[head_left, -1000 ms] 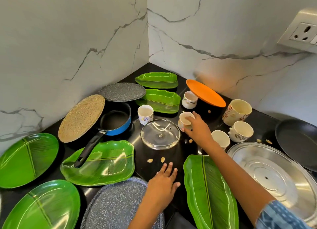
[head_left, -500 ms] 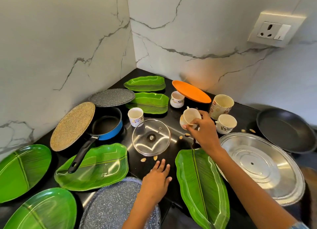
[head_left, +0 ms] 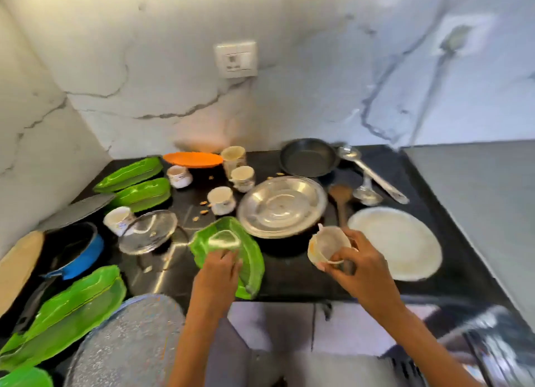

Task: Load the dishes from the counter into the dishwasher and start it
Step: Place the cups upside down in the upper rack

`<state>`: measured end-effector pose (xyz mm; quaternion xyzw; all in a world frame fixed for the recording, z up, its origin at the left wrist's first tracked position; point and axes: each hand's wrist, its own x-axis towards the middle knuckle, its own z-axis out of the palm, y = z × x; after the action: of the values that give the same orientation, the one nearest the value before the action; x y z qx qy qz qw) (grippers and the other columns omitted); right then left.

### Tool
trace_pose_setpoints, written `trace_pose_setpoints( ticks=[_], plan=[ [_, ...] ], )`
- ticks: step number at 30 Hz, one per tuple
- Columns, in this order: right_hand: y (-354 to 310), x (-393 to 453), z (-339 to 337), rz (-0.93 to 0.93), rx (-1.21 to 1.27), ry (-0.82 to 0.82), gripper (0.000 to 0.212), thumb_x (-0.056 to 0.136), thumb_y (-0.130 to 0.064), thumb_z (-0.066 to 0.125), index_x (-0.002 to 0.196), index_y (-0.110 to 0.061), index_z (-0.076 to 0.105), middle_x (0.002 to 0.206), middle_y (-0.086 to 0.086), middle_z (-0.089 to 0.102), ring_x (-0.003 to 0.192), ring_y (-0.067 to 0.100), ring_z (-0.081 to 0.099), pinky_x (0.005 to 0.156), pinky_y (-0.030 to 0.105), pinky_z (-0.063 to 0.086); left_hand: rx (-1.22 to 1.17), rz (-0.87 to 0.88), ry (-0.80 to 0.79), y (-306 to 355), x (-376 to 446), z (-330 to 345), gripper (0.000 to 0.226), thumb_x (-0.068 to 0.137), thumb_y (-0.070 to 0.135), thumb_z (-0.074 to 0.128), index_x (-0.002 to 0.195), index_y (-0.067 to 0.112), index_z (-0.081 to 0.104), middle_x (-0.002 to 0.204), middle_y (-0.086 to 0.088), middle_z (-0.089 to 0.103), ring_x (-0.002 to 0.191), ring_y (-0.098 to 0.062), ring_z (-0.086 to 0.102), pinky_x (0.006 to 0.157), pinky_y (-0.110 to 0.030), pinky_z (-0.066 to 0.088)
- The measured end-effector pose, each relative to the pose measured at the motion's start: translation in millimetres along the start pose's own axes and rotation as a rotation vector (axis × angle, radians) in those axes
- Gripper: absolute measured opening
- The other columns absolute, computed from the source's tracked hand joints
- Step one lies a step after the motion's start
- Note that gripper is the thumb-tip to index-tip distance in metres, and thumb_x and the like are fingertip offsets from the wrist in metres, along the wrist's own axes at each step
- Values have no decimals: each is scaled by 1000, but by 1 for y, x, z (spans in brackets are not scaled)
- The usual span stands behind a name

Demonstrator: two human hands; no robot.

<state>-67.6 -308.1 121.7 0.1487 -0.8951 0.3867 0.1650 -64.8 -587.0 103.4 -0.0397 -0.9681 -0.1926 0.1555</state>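
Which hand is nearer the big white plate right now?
Right. The right hand, holding a cup, is just left of the white plate; the left hand is farther left, on the green leaf plate.

I hold a small white cup [head_left: 327,249] tilted in my right hand [head_left: 359,266], above the black counter [head_left: 304,276]; my left hand [head_left: 218,273] rests on a green leaf-shaped plate [head_left: 249,259] near the front edge; just behind it lies a steel plate [head_left: 282,205]; three patterned cups [head_left: 221,199] stand further back; a white plate [head_left: 396,241] lies right.
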Motion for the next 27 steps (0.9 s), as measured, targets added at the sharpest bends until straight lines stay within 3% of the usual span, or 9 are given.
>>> trace_pose_setpoints(
  ticks=[3,6,8,11,13,16,20,23,27],
  plan=[
    [27,-73,-58,107,10,94,21,67,-36,75,74,-18,67,115,2,59,93,14,60,76,22,50,-141,248,-85,102,-31,28,36,87,32,46,99,8,70,95,-6,66,85,-23,63,73,-25,45],
    [59,-154,-113,288,-85,194,25,68,-48,67,80,-28,59,117,0,59,94,13,59,71,22,48,-269,417,-298,198,-70,69,51,88,42,36,113,10,66,108,-3,62,98,-19,58,82,-18,38],
    [80,-202,-141,415,-128,269,32,65,-54,61,81,-27,57,115,-1,61,91,16,61,66,23,46,-370,485,-441,248,-96,95,63,87,54,32,125,11,58,121,-1,55,112,-16,50,92,-10,29],
    [107,-272,-173,601,-204,379,39,63,-58,59,90,-30,53,109,-6,62,85,17,62,62,23,45,-561,586,-655,318,-131,137,86,81,78,28,139,16,39,137,7,40,124,6,29,100,1,12],
    [123,-307,-184,727,-210,442,50,62,-58,62,99,-27,50,99,-4,65,79,19,63,60,26,47,-664,634,-803,355,-150,165,84,78,78,37,143,25,29,145,12,33,130,11,25,103,-4,16],
    [157,-352,-188,850,-149,501,50,61,-44,72,96,-29,39,93,-2,66,78,23,65,63,36,52,-797,663,-1003,404,-178,214,83,78,65,57,145,25,30,144,12,39,132,4,34,107,-18,30],
    [204,-386,-188,859,-153,482,57,67,-23,77,99,-31,30,117,-3,63,94,28,65,74,43,53,-858,695,-1063,441,-197,276,79,73,55,69,139,22,41,135,13,50,126,-2,44,103,-25,39],
    [242,-399,-186,816,-117,423,61,71,-19,77,110,-30,31,126,-1,59,97,28,65,78,45,54,-901,668,-1084,448,-196,321,70,72,42,76,133,21,49,125,14,59,115,-8,56,91,-32,50],
    [281,-412,-188,788,-18,525,74,66,-9,82,126,-16,39,126,-1,57,111,7,58,92,23,50,-1058,369,-1247,451,-193,357,47,81,25,72,124,25,55,112,10,67,106,-8,61,83,-22,51]
  ],
)
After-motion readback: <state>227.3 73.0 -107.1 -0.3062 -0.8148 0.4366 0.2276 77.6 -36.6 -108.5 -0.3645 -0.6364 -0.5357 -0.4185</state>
